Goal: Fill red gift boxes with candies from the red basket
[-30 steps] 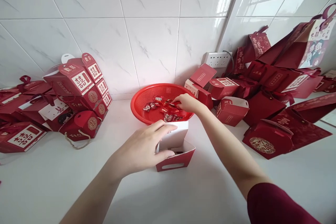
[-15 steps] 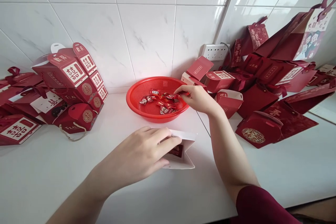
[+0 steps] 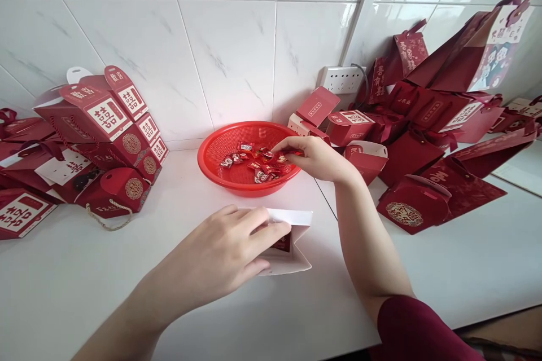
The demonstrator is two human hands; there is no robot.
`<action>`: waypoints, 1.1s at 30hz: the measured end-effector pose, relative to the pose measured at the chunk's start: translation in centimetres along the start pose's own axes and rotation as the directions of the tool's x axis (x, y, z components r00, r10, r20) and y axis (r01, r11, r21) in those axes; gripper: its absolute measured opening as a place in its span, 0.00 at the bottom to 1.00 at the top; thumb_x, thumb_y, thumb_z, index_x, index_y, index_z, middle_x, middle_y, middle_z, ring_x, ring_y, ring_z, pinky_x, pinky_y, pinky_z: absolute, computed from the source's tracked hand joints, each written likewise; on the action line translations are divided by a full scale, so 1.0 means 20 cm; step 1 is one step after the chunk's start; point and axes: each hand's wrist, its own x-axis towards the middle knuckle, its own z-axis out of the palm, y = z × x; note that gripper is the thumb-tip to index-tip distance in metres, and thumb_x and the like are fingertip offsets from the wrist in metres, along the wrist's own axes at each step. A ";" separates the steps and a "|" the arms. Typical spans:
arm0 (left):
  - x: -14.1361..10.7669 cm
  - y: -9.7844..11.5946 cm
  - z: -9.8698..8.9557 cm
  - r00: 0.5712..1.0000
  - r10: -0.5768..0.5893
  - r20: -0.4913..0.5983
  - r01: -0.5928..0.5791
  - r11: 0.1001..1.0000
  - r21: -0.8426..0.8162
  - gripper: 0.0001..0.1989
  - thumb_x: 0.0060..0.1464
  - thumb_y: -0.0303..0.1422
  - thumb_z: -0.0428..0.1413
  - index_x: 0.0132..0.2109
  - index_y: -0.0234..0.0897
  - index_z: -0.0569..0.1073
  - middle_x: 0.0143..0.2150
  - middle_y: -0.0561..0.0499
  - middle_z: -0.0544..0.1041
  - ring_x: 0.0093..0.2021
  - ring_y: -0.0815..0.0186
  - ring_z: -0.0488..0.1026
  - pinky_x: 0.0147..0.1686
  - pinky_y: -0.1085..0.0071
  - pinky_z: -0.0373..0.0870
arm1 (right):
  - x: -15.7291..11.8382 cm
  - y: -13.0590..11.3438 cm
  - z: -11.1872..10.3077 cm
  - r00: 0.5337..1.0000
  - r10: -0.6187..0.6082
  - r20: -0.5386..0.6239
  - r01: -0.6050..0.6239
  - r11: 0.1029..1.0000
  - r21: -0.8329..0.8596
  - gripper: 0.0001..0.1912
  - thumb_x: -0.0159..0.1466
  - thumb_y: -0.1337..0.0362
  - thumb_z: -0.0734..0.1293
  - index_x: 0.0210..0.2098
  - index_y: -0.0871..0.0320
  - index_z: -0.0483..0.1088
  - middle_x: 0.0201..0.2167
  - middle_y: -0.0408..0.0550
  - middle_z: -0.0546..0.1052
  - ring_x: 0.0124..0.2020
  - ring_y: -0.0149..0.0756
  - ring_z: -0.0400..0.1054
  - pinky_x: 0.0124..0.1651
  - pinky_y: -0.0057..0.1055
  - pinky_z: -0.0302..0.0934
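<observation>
Near the middle of the white table, my left hand (image 3: pixel 228 248) is wrapped over an opened paper box (image 3: pixel 298 242), white inside, whose mouth faces right. A dark red packet (image 3: pixel 283 242) lies inside it. Behind the box stands a red perforated basket (image 3: pixel 215 175) with several red wrapped candies (image 3: pixel 265 172) in it. My right hand (image 3: pixel 311 157) reaches over the basket's right rim, fingers bent down among the candies. Its fingertips are close together, and what they pinch, if anything, is too small to make out.
Stacked red gift boxes (image 3: pixel 101 118) stand at the left. More red boxes and bags (image 3: pixel 449 107) are piled at the right, some close behind my right forearm. A white power strip (image 3: pixel 342 79) is by the tiled wall (image 3: pixel 228 39).
My right hand has moved slightly left, deeper over the candies in the basket. The whole view has shifted a little. My left hand still holds the box.
</observation>
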 end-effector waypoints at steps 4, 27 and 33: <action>0.00 -0.01 0.01 1.000 -0.003 -0.001 0.003 1.000 -0.022 0.22 0.58 0.32 0.59 0.59 0.47 0.66 0.51 0.52 0.73 0.43 0.60 0.72 0.44 0.61 0.67 | -0.01 0.01 -0.03 0.997 0.039 0.066 -0.048 0.989 0.141 0.19 0.61 0.75 0.63 0.49 0.57 0.75 0.45 0.47 0.80 0.44 0.35 0.74 0.47 0.33 0.70; 0.11 -0.16 0.06 0.703 -0.500 -0.506 0.168 0.808 -0.564 0.08 0.56 0.38 0.61 0.40 0.39 0.78 0.38 0.52 0.81 0.40 0.63 0.76 0.46 0.67 0.71 | -0.09 -0.31 0.12 0.995 -0.033 -0.091 0.084 0.754 0.652 0.09 0.62 0.62 0.72 0.35 0.59 0.70 0.32 0.46 0.78 0.34 0.33 0.74 0.37 0.31 0.71; 0.07 -0.19 0.04 0.602 -0.691 -0.400 0.051 0.534 -0.844 0.10 0.58 0.39 0.60 0.38 0.36 0.79 0.34 0.51 0.80 0.35 0.65 0.77 0.39 0.71 0.73 | -0.08 -0.33 0.15 0.979 0.014 0.205 -0.130 0.815 0.565 0.12 0.63 0.56 0.71 0.35 0.59 0.70 0.31 0.44 0.75 0.30 0.30 0.70 0.33 0.28 0.69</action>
